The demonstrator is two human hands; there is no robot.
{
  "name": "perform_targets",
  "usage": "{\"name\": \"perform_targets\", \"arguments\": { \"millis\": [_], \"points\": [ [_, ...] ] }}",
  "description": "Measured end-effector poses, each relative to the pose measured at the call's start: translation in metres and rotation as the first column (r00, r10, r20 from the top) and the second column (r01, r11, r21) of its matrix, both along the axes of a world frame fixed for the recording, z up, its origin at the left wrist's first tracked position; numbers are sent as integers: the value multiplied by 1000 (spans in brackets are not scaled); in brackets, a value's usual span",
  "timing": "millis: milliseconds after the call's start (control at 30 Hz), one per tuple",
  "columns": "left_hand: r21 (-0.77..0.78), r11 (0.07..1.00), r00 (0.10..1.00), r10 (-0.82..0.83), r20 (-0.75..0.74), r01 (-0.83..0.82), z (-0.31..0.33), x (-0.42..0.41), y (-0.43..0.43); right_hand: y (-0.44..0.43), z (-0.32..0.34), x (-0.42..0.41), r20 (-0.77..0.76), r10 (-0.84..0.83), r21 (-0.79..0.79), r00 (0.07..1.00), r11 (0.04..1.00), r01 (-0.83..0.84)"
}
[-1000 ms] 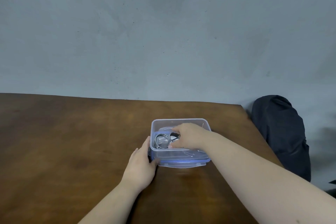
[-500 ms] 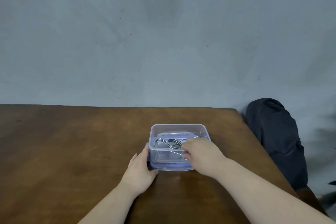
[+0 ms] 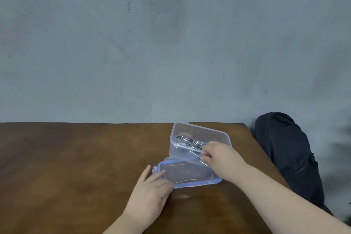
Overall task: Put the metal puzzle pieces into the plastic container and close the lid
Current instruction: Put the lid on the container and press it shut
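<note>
Left hand (image 3: pixel 150 194) presses flat on lid (image 3: pixel 188 174); right hand (image 3: pixel 218 155) grips container (image 3: pixel 199 135) rim (tilted). Brown table (image 3: pixel 76 157), grey wall (image 3: pixel 133 43); right edge near, left side open.

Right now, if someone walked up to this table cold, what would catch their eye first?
Probably the clear plastic container, tilted up near the table's far right, with shiny metal puzzle pieces inside. The right hand grips its near edge, while the left hand rests on the blue-rimmed lid lying flat on the wooden table just in front. A dark bag sits off the right edge.
</note>
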State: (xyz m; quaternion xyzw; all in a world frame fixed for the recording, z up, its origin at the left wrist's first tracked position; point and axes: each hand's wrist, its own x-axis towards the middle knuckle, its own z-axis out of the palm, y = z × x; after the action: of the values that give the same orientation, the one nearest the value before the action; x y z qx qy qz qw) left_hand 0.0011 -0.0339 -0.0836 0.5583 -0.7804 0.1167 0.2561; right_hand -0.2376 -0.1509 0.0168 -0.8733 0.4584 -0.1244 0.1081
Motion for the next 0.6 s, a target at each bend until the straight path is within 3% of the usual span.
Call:
{"name": "perform_targets", "arguments": {
  "millis": [167,333,367,400,433,467,533,567,600],
  "points": [
    [-152,986,978,-94,-189,65,62,11,25,4,-14,2,-78,55,56,995,997,-51],
    [-122,984,876,57,-478,-131,104,4,33,7,-32,1,-77,232,224,970,952,-210],
    [-87,980,843,108,-527,-180,107,3,30,8,-31,1,37,269,280,963,922,-268],
    [-46,975,810,155,-566,-218,109,1,25,12,-26,2,293,179,388,939,875,-288],
    [-6,970,780,194,-595,-245,110,0,21,14,-21,5,497,-22,576,867,756,-312],
    [33,964,753,226,-618,-262,112,-2,15,16,-16,6,600,-134,639,789,673,-372],
    [94,956,691,267,-672,-278,118,-5,3,16,-6,-4,569,-249,656,784,713,-250],
    [119,953,657,280,-700,-280,120,-6,-4,12,-2,-12,596,-318,640,738,742,-197],
    [144,950,627,293,-721,-279,122,-7,-12,8,3,-19,678,-411,627,609,755,-189]
  ]
}}
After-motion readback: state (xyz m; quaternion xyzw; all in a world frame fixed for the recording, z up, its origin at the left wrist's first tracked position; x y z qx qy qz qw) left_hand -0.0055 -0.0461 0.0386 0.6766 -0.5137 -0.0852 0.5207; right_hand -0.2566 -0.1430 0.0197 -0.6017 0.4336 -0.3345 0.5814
